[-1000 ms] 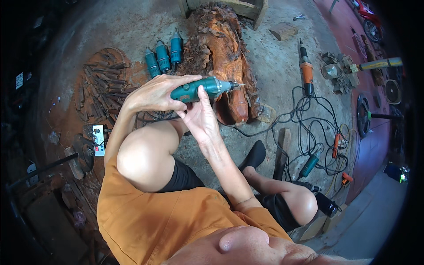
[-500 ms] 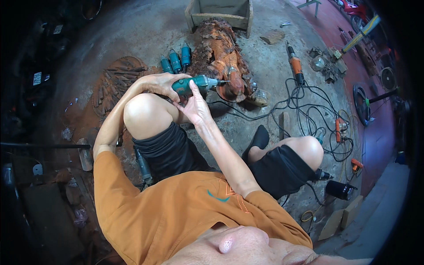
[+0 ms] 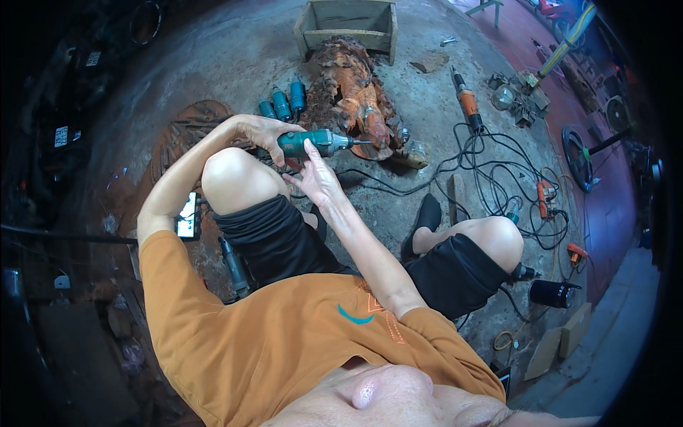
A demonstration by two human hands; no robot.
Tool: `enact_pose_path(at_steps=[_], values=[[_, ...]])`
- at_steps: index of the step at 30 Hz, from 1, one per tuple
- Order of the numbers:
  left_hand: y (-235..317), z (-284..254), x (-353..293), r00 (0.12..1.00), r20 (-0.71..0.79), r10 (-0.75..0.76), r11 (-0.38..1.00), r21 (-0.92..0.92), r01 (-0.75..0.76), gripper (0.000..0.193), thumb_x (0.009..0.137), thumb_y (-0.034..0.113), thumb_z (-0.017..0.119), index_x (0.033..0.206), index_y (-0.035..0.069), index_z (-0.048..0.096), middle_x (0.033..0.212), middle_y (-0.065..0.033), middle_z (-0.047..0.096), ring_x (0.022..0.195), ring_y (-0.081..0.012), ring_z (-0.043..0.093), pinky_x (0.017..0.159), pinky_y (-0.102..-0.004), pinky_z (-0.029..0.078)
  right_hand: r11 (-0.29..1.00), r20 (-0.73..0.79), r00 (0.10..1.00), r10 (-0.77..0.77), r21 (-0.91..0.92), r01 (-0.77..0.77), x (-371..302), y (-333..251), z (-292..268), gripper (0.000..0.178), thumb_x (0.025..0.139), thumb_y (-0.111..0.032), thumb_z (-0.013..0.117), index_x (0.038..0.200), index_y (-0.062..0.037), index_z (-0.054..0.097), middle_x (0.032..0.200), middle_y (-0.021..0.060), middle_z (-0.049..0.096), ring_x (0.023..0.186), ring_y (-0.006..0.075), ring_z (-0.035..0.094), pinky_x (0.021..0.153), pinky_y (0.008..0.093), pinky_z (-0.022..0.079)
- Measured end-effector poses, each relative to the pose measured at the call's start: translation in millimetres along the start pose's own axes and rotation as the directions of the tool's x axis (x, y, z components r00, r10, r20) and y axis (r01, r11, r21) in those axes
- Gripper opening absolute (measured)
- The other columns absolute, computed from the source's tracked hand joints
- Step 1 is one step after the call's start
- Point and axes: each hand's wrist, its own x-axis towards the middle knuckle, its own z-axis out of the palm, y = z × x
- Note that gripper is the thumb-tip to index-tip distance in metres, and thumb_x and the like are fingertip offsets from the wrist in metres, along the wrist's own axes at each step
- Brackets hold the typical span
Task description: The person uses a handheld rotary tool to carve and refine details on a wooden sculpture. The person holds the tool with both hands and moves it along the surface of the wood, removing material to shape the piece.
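A green handheld die grinder [image 3: 313, 144] lies sideways above my left knee, its thin bit pointing right. My left hand [image 3: 269, 135] is wrapped round its rear end. From below, my right hand [image 3: 318, 183] bears on the grinder body with one digit, its other fingers loosely bent beneath. Just beyond the bit stands a reddish-brown carved piece of wood [image 3: 356, 92] with rough, dark edges. The bit tip overlaps the near end of the carving in view; whether they touch I cannot tell.
Several teal power tools [image 3: 282, 104] stand left of the carving, near a round pile of sticklike pieces [image 3: 186, 132]. A wooden box [image 3: 346, 35] is behind it. To the right lie an orange grinder [image 3: 467, 103], tangled black cables [image 3: 491, 171] and a black cylinder [image 3: 552, 293].
My head view has shifted slightly. The right hand's lower fingers have loosened a little under the grinder. A lit screen now shows beside my left elbow.
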Motion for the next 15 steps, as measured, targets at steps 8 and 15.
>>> enact_pose_path(at_steps=[8,15], values=[[-20.5,-22.9,22.8,0.997,0.009,-0.077,0.980,0.186,0.074,0.113,0.058,0.017,0.088,0.154,0.009,0.030,0.127,-0.0213,0.061,0.120,-0.0337,0.057,0.104,-0.0433,0.045,1.000,-0.009,1.000,0.017,0.020,-0.017,20.6,5.7,-7.1,0.064,0.092,-0.052,0.067,0.140,-0.0147,0.044,0.134,0.0045,0.049,0.123,0.0223,0.046,0.102,0.0563,0.037],[-71.8,-4.3,65.6,0.992,0.107,-0.061,0.996,0.069,0.053,0.111,0.061,0.022,0.090,0.152,0.003,0.030,0.134,-0.0216,0.055,0.123,-0.0308,0.054,0.105,-0.0401,0.044,0.998,-0.188,0.980,0.066,0.005,-0.067,39.2,28.2,-48.2,0.064,0.088,-0.054,0.071,0.134,-0.0167,0.048,0.129,0.0046,0.052,0.122,0.0223,0.046,0.100,0.0538,0.039]])
